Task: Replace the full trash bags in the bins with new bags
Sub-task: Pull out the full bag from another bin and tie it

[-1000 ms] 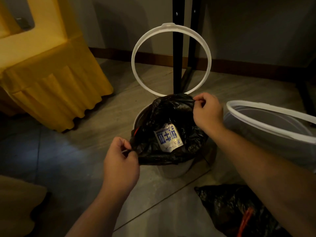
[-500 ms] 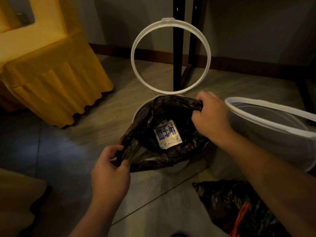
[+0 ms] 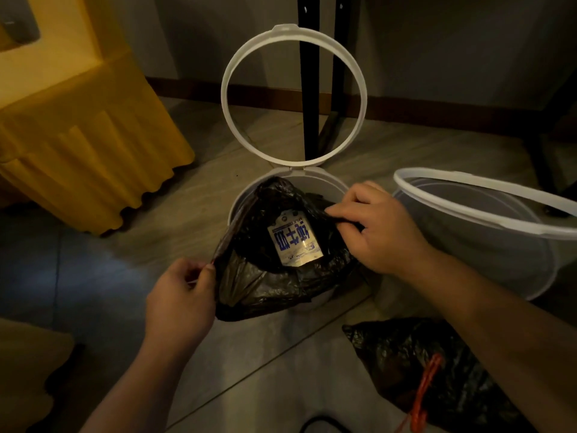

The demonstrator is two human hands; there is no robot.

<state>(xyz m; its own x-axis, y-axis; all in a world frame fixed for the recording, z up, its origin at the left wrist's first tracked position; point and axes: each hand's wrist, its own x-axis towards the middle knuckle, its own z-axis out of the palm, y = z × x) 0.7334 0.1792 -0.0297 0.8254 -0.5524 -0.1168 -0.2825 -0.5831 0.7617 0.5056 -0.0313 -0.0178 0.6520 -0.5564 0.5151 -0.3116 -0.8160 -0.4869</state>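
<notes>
A small white bin (image 3: 324,182) stands on the floor in the middle, its ring lid (image 3: 293,95) hinged up behind it. A black trash bag (image 3: 259,282) sits in it, mouth pulled wide, with a white and blue carton (image 3: 295,240) inside. My left hand (image 3: 181,295) pinches the bag's near left edge. My right hand (image 3: 377,226) grips the bag's right edge over the bin. A second, larger bin (image 3: 487,210) stands to the right with its ring down. A tied black bag with an orange drawstring (image 3: 434,379) lies on the floor at the lower right.
A yellow draped piece of furniture (image 3: 81,129) fills the left. Black metal legs (image 3: 307,73) rise behind the bin against the wall. Another black leg (image 3: 543,164) stands at the far right. A tan object (image 3: 28,367) lies at the lower left.
Both hands have drawn the bag's edges further apart and lower, widening its mouth. My left hand shifted left and toward me; the right hand slid right along the rim.
</notes>
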